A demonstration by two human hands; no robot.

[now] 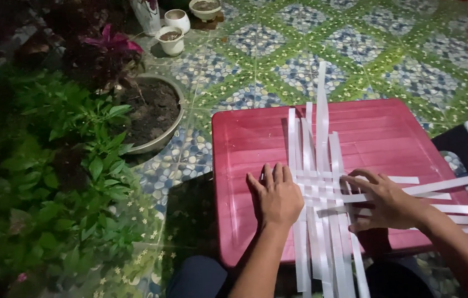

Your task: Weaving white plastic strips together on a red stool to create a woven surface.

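A low red plastic table (245, 143) stands on a tiled floor (355, 44) patterned with green and blue pebble diamonds. Leafy green plants (52, 182) crowd the left side, beside a soil-filled basin (154, 113) and small white pots (171, 40). The light is dim, with dark edges.

Home garden patio at night; potted plants (52, 165), pebble-patterned floor tiles (355, 49), low red plastic table (245, 143)

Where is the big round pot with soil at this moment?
In the head view, the round pot stands on the tiled floor, left of the red table, beside the green plants.
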